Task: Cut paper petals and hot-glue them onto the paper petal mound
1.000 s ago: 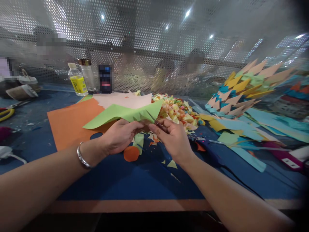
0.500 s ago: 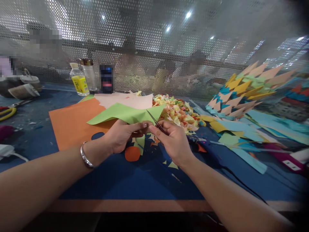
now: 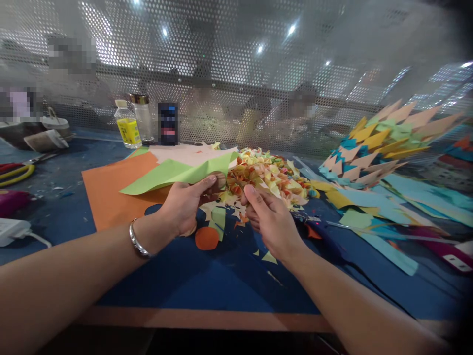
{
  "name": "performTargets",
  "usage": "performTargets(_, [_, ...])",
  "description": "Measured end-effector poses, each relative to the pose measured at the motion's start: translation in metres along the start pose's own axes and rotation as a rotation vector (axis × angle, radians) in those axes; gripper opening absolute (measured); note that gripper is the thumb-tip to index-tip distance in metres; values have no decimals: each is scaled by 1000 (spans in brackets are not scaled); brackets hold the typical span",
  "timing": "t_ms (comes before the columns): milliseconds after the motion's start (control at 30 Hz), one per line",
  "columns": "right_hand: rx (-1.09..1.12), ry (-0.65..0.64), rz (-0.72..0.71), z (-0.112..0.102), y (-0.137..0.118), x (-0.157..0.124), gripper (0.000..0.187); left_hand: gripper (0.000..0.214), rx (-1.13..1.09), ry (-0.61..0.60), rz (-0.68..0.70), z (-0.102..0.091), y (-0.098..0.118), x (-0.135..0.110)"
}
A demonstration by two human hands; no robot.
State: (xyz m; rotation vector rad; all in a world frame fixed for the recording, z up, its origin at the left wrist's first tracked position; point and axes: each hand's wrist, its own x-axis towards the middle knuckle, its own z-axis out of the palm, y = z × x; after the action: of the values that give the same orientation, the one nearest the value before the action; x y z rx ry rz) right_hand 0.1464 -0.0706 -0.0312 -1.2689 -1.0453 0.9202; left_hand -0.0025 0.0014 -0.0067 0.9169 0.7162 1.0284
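Note:
My left hand (image 3: 185, 204), with a silver bangle on its wrist, pinches a light green paper sheet (image 3: 173, 175) at its right end between thumb and fingers. The sheet is raised and bent over an orange paper sheet (image 3: 114, 190). To the right, my right hand (image 3: 271, 217) is closed around slim dark scissors (image 3: 237, 183); their handles are mostly hidden by the fingers. The scissors' tip points toward the green sheet, with a small gap between the hands. Below lie an orange paper disc (image 3: 207, 238) and a green paper strip (image 3: 218, 222).
Behind my hands is a heap of small folded paper pieces (image 3: 269, 172). A layered paper model (image 3: 373, 148) stands right, above blue paper strips (image 3: 399, 251) and a glue gun (image 3: 328, 236). A bottle (image 3: 127, 130), phone (image 3: 168, 124) and yellow-handled scissors (image 3: 22, 175) are left.
The green sheet's right end has moved left and is now gripped by my left hand. My right hand and the scissors have drawn away from it. The view has shifted slightly.

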Motion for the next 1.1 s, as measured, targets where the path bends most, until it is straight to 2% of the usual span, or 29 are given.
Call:
performTargets(67, [-1,-15,21,1,0,-1,43,13,-8,24,3,1,0,-1])
performTargets(300, [73,-69,84,3,0,-2,46,21,26,-18,-27,2,-3,-8])
performTargets(600, [75,-89,84,3,-1,-5,45,17,-35,-156,-24,2,-7,-10])
performTargets(867, [93,-78,67,2,0,-4,44,13,-59,-135,-45,4,-5,-11])
performTargets(967, [76,-86,56,1,0,-4,44,16,-35,-133,-15,4,-5,-11])
performTargets(1100, [53,-88,40,0,-1,-4,44,18,41,-156,93,3,-6,-9])
